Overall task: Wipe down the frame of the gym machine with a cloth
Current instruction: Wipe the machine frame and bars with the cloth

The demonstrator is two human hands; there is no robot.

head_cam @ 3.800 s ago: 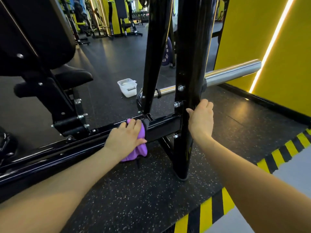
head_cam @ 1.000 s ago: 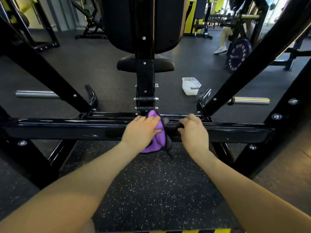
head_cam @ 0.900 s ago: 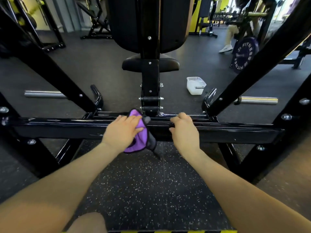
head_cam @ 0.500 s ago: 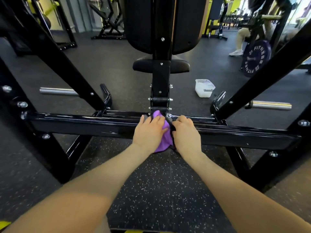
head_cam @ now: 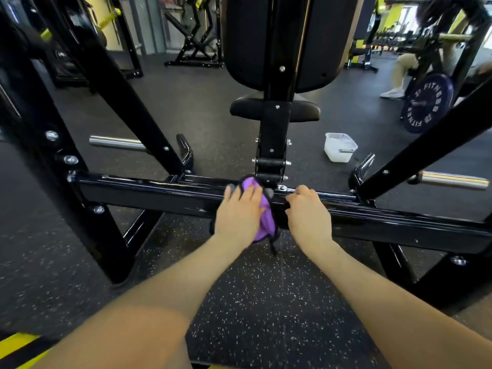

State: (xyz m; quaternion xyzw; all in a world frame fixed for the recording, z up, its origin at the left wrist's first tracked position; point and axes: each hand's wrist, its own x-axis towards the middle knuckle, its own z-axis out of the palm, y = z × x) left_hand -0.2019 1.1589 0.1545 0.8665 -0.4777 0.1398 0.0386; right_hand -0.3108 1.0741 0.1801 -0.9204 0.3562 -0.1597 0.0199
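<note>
The black gym machine frame [head_cam: 159,194] fills the view, its horizontal crossbar [head_cam: 386,219] running low across the speckled rubber floor [head_cam: 266,302]. A white plastic tub [head_cam: 340,147] sits beyond it, probably for rinsing. The right hand [head_cam: 308,217] curls over the bar, likely for bracing. The left hand [head_cam: 238,215], fingers flat and spread, presses the purple cloth [head_cam: 262,209] against the bar's middle, by the seat post.

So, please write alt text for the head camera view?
A left hand presses a purple cloth on a gym machine's black crossbar, the right hand resting on the bar beside it. A white tub sits on the floor behind.
</note>
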